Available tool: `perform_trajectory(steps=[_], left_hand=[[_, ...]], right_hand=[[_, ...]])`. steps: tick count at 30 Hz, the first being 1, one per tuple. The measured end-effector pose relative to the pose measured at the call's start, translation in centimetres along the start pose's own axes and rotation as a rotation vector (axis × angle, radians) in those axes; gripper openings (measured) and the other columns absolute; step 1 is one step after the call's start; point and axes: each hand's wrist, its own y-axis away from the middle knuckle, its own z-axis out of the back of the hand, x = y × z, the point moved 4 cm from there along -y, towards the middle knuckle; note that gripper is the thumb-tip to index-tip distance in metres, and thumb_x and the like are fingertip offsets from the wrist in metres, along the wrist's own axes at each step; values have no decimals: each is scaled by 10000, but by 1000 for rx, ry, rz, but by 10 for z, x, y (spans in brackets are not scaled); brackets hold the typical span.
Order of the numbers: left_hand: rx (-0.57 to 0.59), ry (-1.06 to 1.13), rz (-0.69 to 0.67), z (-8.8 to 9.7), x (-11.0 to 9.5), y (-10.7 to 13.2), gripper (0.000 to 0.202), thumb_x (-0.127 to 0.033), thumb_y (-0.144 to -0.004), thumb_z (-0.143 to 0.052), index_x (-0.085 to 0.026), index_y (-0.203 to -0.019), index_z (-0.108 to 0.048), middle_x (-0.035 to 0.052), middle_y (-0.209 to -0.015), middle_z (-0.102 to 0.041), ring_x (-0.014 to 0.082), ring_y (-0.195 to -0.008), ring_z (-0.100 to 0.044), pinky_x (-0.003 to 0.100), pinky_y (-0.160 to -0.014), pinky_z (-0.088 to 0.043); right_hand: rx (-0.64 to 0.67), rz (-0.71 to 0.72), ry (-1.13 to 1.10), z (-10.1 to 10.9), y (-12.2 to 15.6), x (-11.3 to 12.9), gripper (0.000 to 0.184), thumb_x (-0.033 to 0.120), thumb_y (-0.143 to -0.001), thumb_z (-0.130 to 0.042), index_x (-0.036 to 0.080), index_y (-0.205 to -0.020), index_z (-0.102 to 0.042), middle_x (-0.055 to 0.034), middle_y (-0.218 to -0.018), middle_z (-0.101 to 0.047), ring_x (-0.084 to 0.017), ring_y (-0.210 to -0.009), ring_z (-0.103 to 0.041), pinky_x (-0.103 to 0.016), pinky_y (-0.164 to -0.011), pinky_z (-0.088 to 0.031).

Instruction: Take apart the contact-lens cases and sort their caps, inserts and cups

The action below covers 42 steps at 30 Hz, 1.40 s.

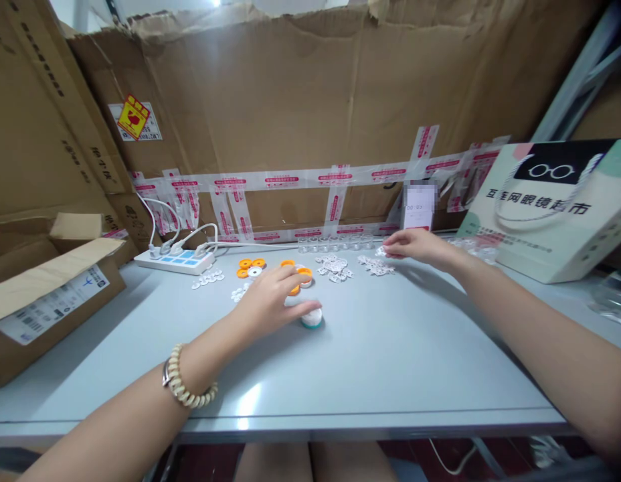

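My left hand (270, 298) lies palm down over the table, its thumb apart from the other fingers. The thumb tip touches or overlaps a small round white piece with a teal lower edge (312, 317). Its fingers partly cover orange and white rings (304, 276). Further right, my right hand (415, 246) has its fingertips pinched on a small white plastic piece (381, 252), whose exact kind I cannot make out. Just below that hand is a pile of flat white pieces (375, 265). Another pile of white pieces (334, 267) lies between the hands.
Orange rings (245, 263) and small white discs (209, 278) lie at the left. Behind them stands a white power strip (197, 264). Clear round containers (340, 243) line the back. An open cardboard box (102, 284) is far left; a phone (419, 204) and paper bag (536, 231) stand right.
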Motion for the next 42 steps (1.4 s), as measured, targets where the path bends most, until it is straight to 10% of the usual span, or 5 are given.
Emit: perform_trajectory(steps=[6, 12, 18, 23, 42], left_hand=[[203, 169, 128, 0, 8, 2, 350, -413, -742, -637, -182, -1000, -589, 60, -916, -624, 200, -850, -575, 341, -751, -445], [412, 276, 203, -5, 6, 6, 425, -433, -624, -723, -178, -926, -567, 43, -912, -588, 186, -826, -549, 281, -692, -437], [410, 265, 255, -16, 9, 7, 326, -436, -677, -666, -162, -821, -563, 20, -792, -575, 156, -703, -515, 244, -589, -394], [383, 329, 287, -22, 11, 9, 316, -441, -671, -661, -159, -781, -571, 6, -735, -585, 140, -654, -506, 230, -550, -373], [259, 370, 216, -3, 6, 3, 409, -394, -645, -716, -188, -964, -564, 34, -875, -588, 169, -773, -540, 280, -663, -438]], right_hand=[[167, -53, 112, -5, -6, -19, 82, 186, -617, -689, 165, -614, -610, -16, -536, -620, -153, -552, -578, -280, -575, -455], [-88, 117, 393, -11, 11, 17, 216, 393, -682, -648, 188, -691, -580, -6, -542, -533, -149, -525, -476, -282, -516, -350], [431, 442, 186, -96, 76, 60, 371, 472, -611, -691, 182, -797, -553, 16, -669, -522, -127, -615, -479, -240, -551, -363], [540, 527, 268, -132, 96, 56, 448, 503, -516, -752, 184, -747, -537, 16, -717, -523, -131, -645, -453, -225, -537, -329], [464, 522, 112, -110, 86, 64, 251, 332, -654, -688, 180, -823, -581, -8, -782, -584, -138, -705, -498, -252, -626, -379]])
